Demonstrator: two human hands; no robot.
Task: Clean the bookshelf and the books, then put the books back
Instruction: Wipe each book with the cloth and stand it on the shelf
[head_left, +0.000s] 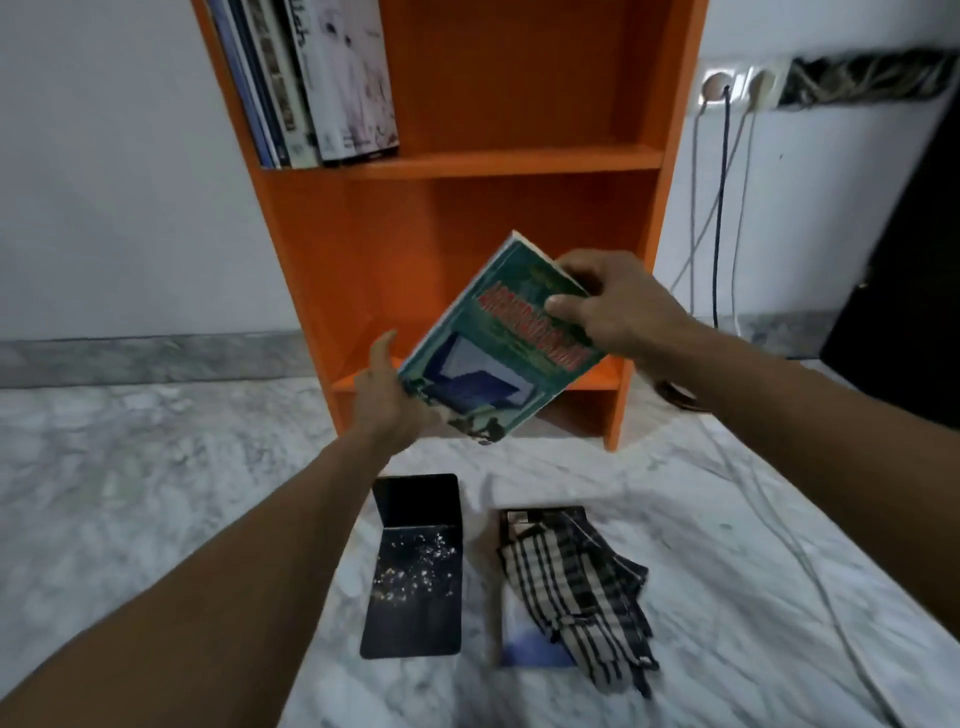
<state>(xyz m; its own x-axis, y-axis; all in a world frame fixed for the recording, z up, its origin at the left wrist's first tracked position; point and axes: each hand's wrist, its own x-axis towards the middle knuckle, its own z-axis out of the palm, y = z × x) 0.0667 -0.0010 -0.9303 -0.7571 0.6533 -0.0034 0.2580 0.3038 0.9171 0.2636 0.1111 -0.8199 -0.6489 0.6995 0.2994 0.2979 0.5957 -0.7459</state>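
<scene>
An orange bookshelf (498, 161) stands against the white wall. Several books (322, 88) lean at the left of its upper shelf; the lower compartment holds nothing. A green book (493, 358) hangs tilted in front of the lower compartment. My right hand (618, 306) grips its upper right corner. My left hand (389, 395) supports its lower left edge from beneath. On the marble floor lie a dark book (415, 571) and another book (535, 597) partly covered by a black-and-white checked cloth (582, 587).
Two wall sockets (737, 88) sit right of the shelf, with cables (719, 208) hanging down and trailing across the floor at right. A dark object (904, 291) stands at the far right. The marble floor (156, 467) stretches to the left.
</scene>
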